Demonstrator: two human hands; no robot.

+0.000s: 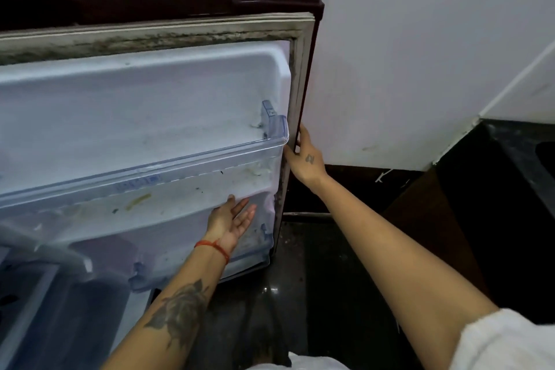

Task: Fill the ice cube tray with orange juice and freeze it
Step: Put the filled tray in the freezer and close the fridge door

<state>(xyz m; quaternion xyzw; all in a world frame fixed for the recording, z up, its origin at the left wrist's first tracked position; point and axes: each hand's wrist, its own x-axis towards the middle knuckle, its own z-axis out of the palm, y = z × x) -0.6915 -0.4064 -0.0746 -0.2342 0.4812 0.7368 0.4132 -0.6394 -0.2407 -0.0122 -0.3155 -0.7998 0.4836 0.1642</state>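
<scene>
An open fridge door fills the left and middle of the head view, its white inner liner facing me. A clear plastic door shelf runs across it, stained and holding nothing I can see. My left hand lies flat against the liner just below that shelf, palm up and fingers spread. My right hand grips the door's outer edge by the grimy rubber seal. No ice cube tray or orange juice is in view.
A white wall stands right of the door. A dark counter sits at the far right. The floor below is dark and glossy. Part of the fridge interior shows at the bottom left.
</scene>
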